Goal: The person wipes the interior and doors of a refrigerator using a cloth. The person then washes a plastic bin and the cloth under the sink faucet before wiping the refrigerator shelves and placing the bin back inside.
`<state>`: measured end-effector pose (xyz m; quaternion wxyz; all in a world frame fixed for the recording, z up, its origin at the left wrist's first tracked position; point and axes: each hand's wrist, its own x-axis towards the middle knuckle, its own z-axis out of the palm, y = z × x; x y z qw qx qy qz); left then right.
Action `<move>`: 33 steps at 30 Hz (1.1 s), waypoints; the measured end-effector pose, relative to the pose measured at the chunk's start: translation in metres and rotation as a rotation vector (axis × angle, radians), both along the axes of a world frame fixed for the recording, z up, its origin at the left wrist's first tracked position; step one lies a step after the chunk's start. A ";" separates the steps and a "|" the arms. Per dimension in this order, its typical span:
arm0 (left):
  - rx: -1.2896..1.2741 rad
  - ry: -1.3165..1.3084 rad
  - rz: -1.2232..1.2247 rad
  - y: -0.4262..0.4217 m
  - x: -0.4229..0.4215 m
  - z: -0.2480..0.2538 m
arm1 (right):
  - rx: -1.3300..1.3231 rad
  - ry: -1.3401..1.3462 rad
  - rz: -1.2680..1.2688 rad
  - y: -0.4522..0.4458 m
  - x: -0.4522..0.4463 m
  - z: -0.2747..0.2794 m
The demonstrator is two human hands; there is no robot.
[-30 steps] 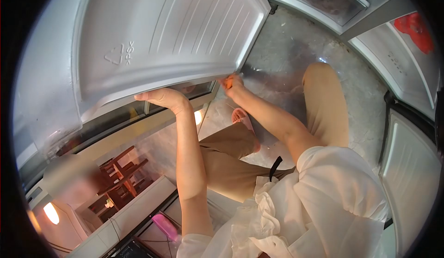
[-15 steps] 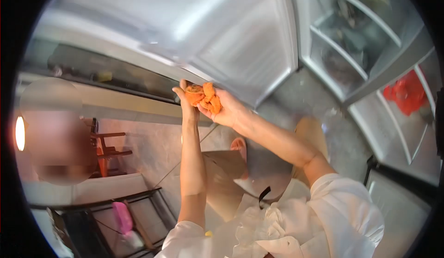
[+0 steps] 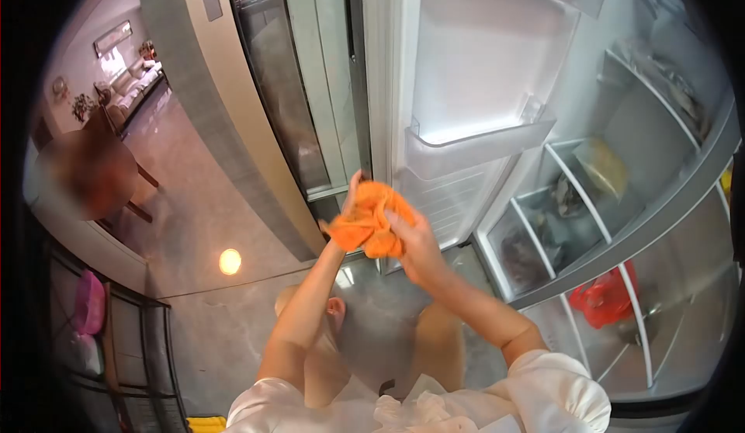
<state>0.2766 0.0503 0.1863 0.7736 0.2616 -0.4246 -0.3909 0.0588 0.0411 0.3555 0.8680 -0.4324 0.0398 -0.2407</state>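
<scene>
An orange cloth [image 3: 378, 217], loosely bunched, is held between my two hands in front of the open fridge door. My right hand [image 3: 417, 245] grips its right side, the thumb pressed onto the fabric. Behind the left part of the cloth is my left hand [image 3: 351, 192], mostly covered; a fingertip sticks out above, and the hand appears to hold the fabric. Just beyond the hands stands the white inner side of the fridge door [image 3: 466, 60], which has a clear door bin [image 3: 481, 146].
To the right, fridge drawers [image 3: 574, 192] contain bagged items, and a red plastic bag [image 3: 605, 297] lies in a lower one. A black rack [image 3: 147, 340] with a pink item [image 3: 91, 303] stands at lower left. A chair [image 3: 143, 192] is farther off.
My view has swung, bringing the door's inner side, its bin and the room at left into sight. The orange cloth has gone from a tight bunch to a looser, more spread one.
</scene>
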 end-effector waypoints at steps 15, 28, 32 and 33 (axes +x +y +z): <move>0.231 -0.718 0.906 0.019 -0.044 0.090 | 0.374 0.195 -0.103 -0.052 -0.098 -0.146; 0.283 -0.884 1.046 0.014 -0.074 0.158 | 0.115 -0.165 -0.611 -0.215 -0.104 -0.075; 0.328 -0.909 1.145 0.002 -0.071 0.157 | -0.187 -0.269 -0.845 -0.280 -0.079 0.039; 0.348 -0.923 1.142 -0.001 -0.070 0.155 | -0.371 -0.176 -0.931 -0.293 -0.076 0.062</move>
